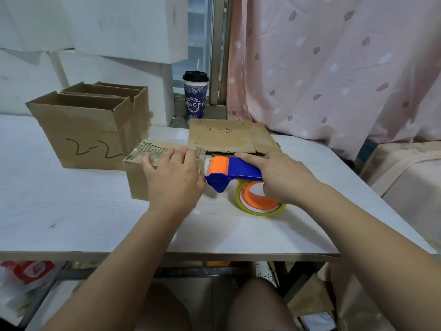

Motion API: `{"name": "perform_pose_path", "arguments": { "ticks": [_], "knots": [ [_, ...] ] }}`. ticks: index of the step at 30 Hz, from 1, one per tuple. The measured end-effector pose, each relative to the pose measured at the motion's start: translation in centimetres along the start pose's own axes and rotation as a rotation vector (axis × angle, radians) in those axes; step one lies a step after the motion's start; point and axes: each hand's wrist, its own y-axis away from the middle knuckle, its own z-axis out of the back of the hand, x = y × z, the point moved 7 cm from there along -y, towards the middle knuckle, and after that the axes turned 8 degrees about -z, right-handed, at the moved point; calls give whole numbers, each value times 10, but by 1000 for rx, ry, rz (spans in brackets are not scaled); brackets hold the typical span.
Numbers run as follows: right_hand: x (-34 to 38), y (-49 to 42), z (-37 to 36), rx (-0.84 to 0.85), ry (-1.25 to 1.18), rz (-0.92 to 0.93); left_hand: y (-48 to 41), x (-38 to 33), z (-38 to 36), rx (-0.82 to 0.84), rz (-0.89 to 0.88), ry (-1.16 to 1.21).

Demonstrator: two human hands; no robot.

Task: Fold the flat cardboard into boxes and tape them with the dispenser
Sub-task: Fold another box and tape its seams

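We list:
- one white desk (71,211), with a small dark mark near its left front
- one dark blue paper cup (195,96) with a black lid, upright on the ledge behind the desk
- large white boxes (119,25), stacked at the back left
- one pink curtain (334,68) with a leaf print, hanging at right
- one red-and-white plastic bag (26,275), under the desk at left
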Motion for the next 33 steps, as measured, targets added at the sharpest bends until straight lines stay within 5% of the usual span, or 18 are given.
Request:
{"name": "perform_pose_path", "arguments": {
  "ticks": [6,12,17,26,33],
  "knots": [
    [16,-9,12,55,12,39,4,-5,-8,91,-59,-52],
    [33,-9,46,-48,258,115,5,-7,-4,-100,-69,26],
    [46,-17,50,59,337,130,4,-7,0,-232,-120,131],
    [55,-33,31,342,389,215,-2,-6,-11,155,-207,63],
    [22,-33,2,640,100,132,-7,0,-12,338,-240,95]
  ]
}}
